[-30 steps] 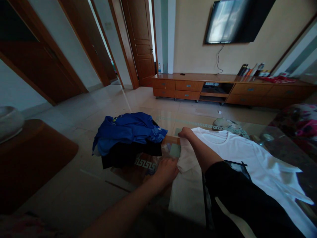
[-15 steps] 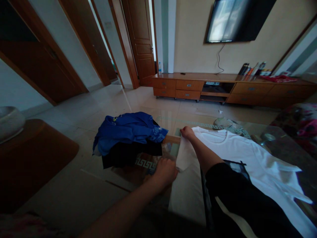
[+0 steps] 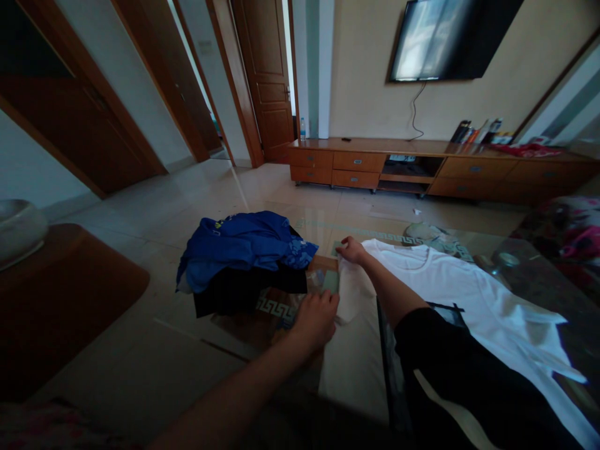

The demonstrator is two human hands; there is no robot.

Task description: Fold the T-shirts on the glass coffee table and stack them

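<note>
A white T-shirt (image 3: 450, 281) lies spread flat on a glass-topped table (image 3: 529, 275), neck hole toward the far edge. My left hand (image 3: 316, 319) rests on the end of its left sleeve (image 3: 349, 294), fingers curled and pinching the cloth. My right hand (image 3: 350, 250) presses down at the shoulder of the same sleeve, fingers partly spread on the fabric. My right arm wears a black sleeve with white stripes (image 3: 469, 381) that covers part of the shirt's lower body.
A heap of blue (image 3: 241, 244) and black clothes (image 3: 244, 290) sits at the table's left end, close to my left hand. A wooden stool (image 3: 60, 294) with a pale bowl (image 3: 16, 228) stands at far left. A TV cabinet (image 3: 422, 165) lines the back wall. A flowered cushion (image 3: 569, 234) lies right.
The sleeve that stood bunched up between my hands now lies flatter on the table. My right hand has gone from a fist to spread fingers, and my left hand has shifted slightly forward.
</note>
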